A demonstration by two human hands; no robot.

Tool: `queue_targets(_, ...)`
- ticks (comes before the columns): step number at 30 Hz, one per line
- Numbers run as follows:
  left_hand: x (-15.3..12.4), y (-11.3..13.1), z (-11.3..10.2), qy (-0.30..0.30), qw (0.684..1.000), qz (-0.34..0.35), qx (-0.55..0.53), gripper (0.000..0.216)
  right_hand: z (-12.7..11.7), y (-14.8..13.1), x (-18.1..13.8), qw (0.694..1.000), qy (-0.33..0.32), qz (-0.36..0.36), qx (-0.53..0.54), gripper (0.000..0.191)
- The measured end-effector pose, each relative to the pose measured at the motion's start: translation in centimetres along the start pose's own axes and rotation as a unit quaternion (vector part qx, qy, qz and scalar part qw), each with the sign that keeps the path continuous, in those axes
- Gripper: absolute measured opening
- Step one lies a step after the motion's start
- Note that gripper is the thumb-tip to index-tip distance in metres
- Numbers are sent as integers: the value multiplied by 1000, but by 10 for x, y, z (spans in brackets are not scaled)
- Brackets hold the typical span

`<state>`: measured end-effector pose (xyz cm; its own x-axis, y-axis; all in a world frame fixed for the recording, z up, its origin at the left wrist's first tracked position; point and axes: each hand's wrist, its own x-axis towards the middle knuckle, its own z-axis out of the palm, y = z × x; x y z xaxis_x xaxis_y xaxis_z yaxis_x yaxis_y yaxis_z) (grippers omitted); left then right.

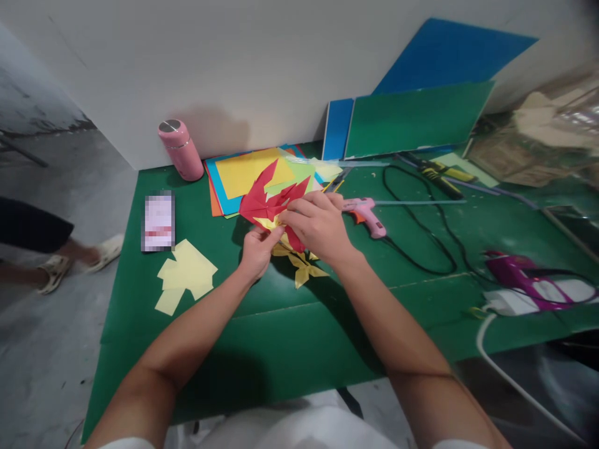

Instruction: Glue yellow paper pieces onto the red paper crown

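Both my hands hold a folded paper piece with red pointed parts [269, 196] and yellow pointed parts [305, 269] above the green table [290, 324]. My left hand [257, 249] pinches it from below, fingers closed on the paper. My right hand [316, 226] lies curled over its top, fingers pressed on the red paper. The middle of the piece is hidden under my right hand.
A stack of coloured paper sheets [248, 174] lies behind the hands. A pink bottle [181, 149], a phone [158, 221], pale yellow paper scraps [186, 274], a pink glue gun [367, 213] with black cable, and green [412, 118] and blue boards are around. Another person's feet [79, 259] stand at left.
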<state>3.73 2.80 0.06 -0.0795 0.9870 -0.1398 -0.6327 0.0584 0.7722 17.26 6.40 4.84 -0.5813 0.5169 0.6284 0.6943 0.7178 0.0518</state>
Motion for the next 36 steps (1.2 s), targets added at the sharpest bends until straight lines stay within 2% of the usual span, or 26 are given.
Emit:
queue_targets(10,0,3,4,14,1000,-18,-20,48,-9,1,2,1000,-18,3,20,23)
queue_targets(17,2,4,3,-2,999,-13,-31,46,-10,-6,3,1000,-22,-4,20,28)
queue_targets(23,1,4,4,-2,999,-20,-41,46,-11,-4,4,999,-29,26,31,28)
queue_targets(36,0,4,-2,-16,1000,-2,14,47,-14,1,3,999,-20,43,21,23)
